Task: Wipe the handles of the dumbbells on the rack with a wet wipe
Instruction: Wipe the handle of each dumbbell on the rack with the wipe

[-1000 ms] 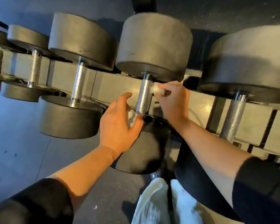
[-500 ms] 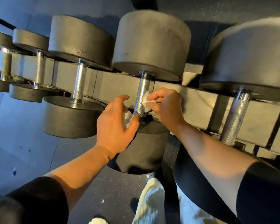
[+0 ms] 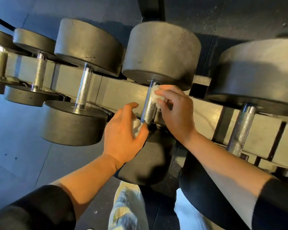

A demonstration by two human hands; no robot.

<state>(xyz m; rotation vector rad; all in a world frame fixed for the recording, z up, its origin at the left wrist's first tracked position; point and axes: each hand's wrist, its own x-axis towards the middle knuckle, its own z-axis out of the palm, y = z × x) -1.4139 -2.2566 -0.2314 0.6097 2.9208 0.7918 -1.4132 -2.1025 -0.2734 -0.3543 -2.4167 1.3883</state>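
Head view looking down at a dumbbell rack (image 3: 123, 93), grey rails, dark floor (image 3: 15, 138) below. Middle dumbbell (image 3: 161, 52) sits across the rails, its knurled handle (image 3: 148, 105) bare between the two hands.

Right hand (image 3: 176, 112) is at the upper part of the handle, just under the far weight head; fingers curled, pinching a bunched white wipe (image 3: 155, 97) against the right side of the handle. Wipe touches the metal.

Left hand (image 3: 123, 135) is at the lower end of the handle, fingers half curled, thumb tip touching the handle's near end. A second white wad (image 3: 136, 127) shows in its palm, held between thumb and fingers; cannot tell if it is one piece with the other wipe. Near weight head (image 3: 146, 156) mostly hidden under this hand and wrist.

Other dumbbells: one to the left (image 3: 88, 47) with handle (image 3: 83, 90) untouched, smaller ones further left (image 3: 38, 75), a big one to the right (image 3: 259, 75) with handle (image 3: 239, 130) untouched.

Black sleeves (image 3: 40, 208) on both arms, light trousers (image 3: 126, 208) at bottom edge.
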